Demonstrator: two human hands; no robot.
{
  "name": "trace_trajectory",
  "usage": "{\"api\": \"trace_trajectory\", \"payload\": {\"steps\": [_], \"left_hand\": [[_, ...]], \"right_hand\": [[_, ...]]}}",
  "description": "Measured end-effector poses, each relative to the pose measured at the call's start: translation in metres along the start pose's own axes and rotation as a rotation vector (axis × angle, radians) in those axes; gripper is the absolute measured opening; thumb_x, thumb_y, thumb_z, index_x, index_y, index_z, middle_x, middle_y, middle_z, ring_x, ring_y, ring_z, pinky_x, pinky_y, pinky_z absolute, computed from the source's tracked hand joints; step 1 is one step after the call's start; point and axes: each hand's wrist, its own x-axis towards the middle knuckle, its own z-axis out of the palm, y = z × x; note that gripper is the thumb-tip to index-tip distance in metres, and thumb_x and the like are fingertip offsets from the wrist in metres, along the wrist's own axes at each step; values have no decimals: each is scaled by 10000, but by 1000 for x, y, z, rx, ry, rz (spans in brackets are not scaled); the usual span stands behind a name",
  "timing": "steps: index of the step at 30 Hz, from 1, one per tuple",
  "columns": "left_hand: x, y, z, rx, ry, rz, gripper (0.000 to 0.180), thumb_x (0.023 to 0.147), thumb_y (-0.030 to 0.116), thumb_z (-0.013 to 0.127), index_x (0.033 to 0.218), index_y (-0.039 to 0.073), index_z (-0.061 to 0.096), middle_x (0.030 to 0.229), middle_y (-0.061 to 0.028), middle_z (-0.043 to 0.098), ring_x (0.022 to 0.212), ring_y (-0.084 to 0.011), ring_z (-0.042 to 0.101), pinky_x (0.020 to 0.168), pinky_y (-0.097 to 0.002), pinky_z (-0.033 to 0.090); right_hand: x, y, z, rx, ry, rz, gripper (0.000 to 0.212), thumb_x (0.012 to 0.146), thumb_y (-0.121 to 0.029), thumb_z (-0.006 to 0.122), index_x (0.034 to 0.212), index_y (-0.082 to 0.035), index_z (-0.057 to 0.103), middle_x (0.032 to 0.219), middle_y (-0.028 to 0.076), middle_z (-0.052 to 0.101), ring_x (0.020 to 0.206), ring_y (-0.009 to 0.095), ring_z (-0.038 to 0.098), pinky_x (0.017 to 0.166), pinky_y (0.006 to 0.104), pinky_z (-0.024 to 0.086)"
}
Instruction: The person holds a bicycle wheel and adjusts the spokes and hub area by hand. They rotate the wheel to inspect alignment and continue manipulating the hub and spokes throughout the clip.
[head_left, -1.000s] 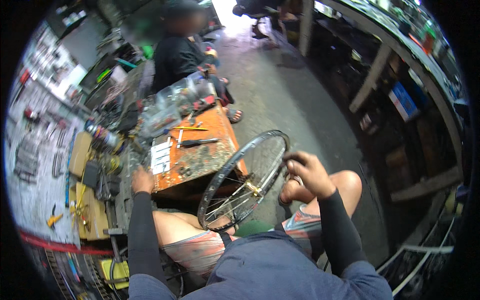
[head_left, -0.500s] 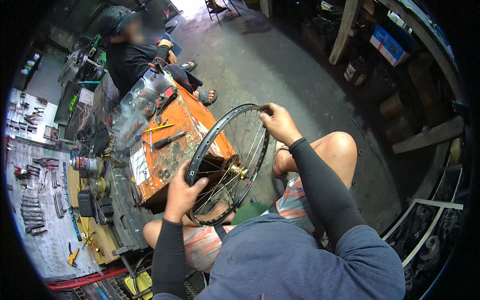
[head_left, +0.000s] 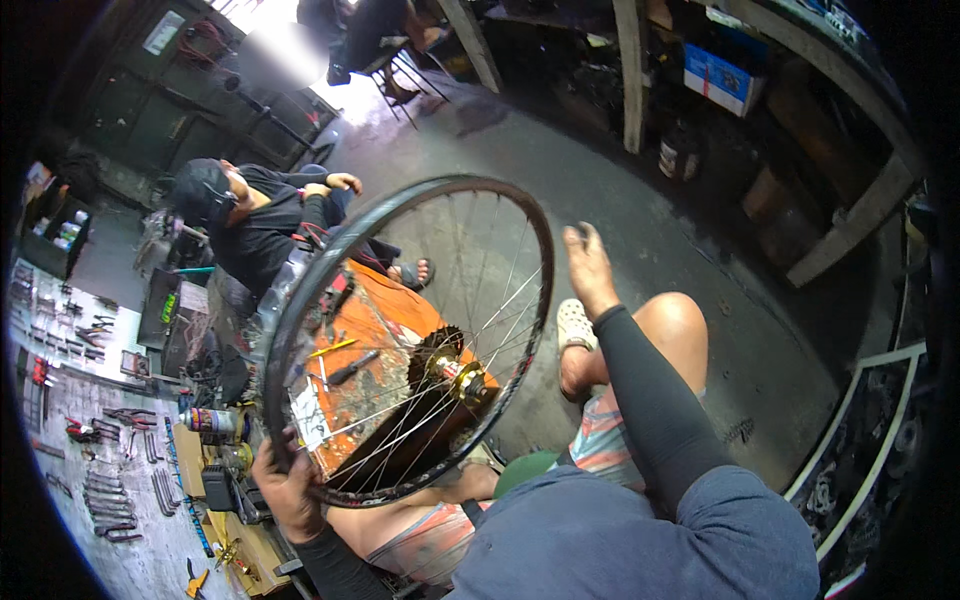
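Note:
A spoked bicycle wheel (head_left: 275, 365) with a black rim and no tyre stands tilted in front of me, above my thighs. At its centre sits a gold hub (head_left: 462, 382) with a dark toothed sprocket (head_left: 432, 352) on the far side. My left hand (head_left: 290, 492) is closed around the rim at the lower left. My right hand (head_left: 590, 268) is off the wheel, just right of the rim, with thumb and fingers apart and nothing in it. Behind the spokes, a worn orange workbench (head_left: 385, 300) carries a yellow pencil (head_left: 333, 347) and a black-handled screwdriver (head_left: 353, 367).
Another person (head_left: 265, 215) sits beyond the bench. Hand tools hang on a pale board (head_left: 60, 450) at left, near a can (head_left: 212, 420). Wooden shelving (head_left: 632, 80) with a blue and white box (head_left: 722, 78) stands at the far right. A metal rack (head_left: 860, 420) is at right.
The wheel has been raised and swung up closer to me. My right hand has let go of the rim; my left hand still grips it, now lower. The view has shifted, showing more background.

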Motion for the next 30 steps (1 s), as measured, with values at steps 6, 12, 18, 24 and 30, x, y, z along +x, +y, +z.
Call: {"api": "trace_trajectory", "payload": {"steps": [6, 12, 18, 24, 30], "left_hand": [[-4, 32, -78, -487, -4, 194, 571, 1014, 127, 832, 1474, -53, 546, 763, -14, 509, 547, -108, 478, 481, -264, 425], [-17, 53, -79, -384, -8, 263, 546, 1007, 120, 847, 1449, -42, 571, 751, -16, 517, 531, -107, 476, 477, -263, 415], [-27, 78, -61, -22, -10, 163, 596, 946, 236, 919, 1379, -44, 621, 836, -47, 608, 557, -108, 544, 497, -256, 438], [-9, 124, -47, 228, -84, -4, 658, 834, 199, 932, 1402, -36, 698, 970, -3, 676, 701, -79, 616, 613, -224, 490], [14, 156, -10, 352, -180, 18, 676, 820, 232, 926, 1388, -63, 711, 990, -8, 733, 780, -78, 643, 720, -229, 510]], "right_hand": [[-21, -8, 24, 343, -298, 314, 887, 1130, -704, 482, 1686, -14, 454, 1670, 198, 550, 1522, 346, 528, 1253, 454, 402], [-75, -57, 5, 107, 232, -585, 242, 1005, -86, 730, 1224, 2, 678, 1120, 162, 703, 1054, 285, 719, 926, 410, 574], [-127, -84, -7, -91, -418, -963, 240, 949, 8, 765, 1187, -16, 784, 1122, 167, 770, 1038, 370, 734, 928, 454, 594], [-120, -38, 14, -330, -788, -1059, 464, 1086, -186, 669, 1519, -30, 606, 1486, 248, 650, 1432, 462, 580, 1247, 511, 455], [-130, -7, 49, -145, -1064, -719, 521, 1162, -307, 593, 1621, -71, 518, 1402, 265, 686, 1310, 438, 663, 1130, 503, 515]]}}
